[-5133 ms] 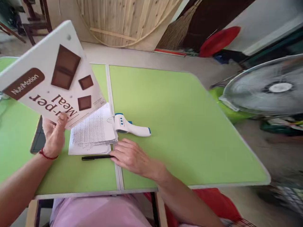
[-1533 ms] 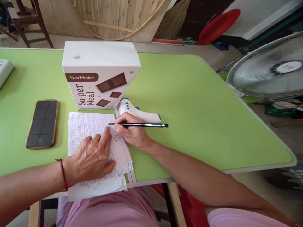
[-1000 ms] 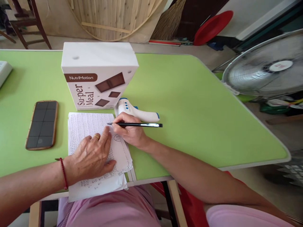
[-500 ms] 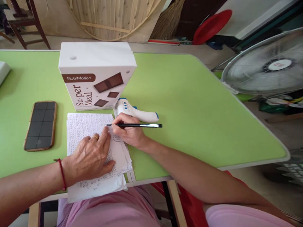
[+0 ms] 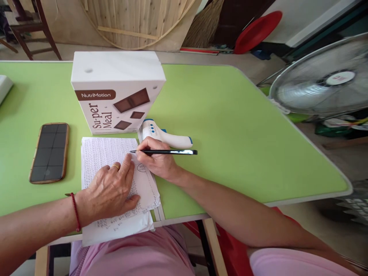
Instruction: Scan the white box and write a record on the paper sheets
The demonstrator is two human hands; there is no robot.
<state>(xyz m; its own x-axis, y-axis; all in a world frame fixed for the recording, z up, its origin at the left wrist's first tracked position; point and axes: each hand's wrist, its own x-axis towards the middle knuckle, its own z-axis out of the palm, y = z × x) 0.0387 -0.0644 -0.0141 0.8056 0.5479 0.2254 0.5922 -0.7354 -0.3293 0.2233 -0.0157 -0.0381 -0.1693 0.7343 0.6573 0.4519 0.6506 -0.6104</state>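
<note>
Reaching in from 7 and 5 o'clock, forearms converging over papers (image 5: 110,153) lying on green table (image 5: 230,126). Fan (image 5: 319,84) standing at 3 o'clock, box (image 5: 115,92) at 12 of papers, phone (image 5: 49,152) at 9. Left hand (image 5: 107,191) lying flat, fingers spread, pressing papers. Right hand (image 5: 156,159) pinching black pen (image 5: 163,152), tip touching page.

My left hand (image 5: 110,191) wears a gold ring (image 5: 115,166) and a red cord bracelet (image 5: 75,211); my right hand (image 5: 156,159) is bare. I wear pink clothing (image 5: 132,255).
</note>
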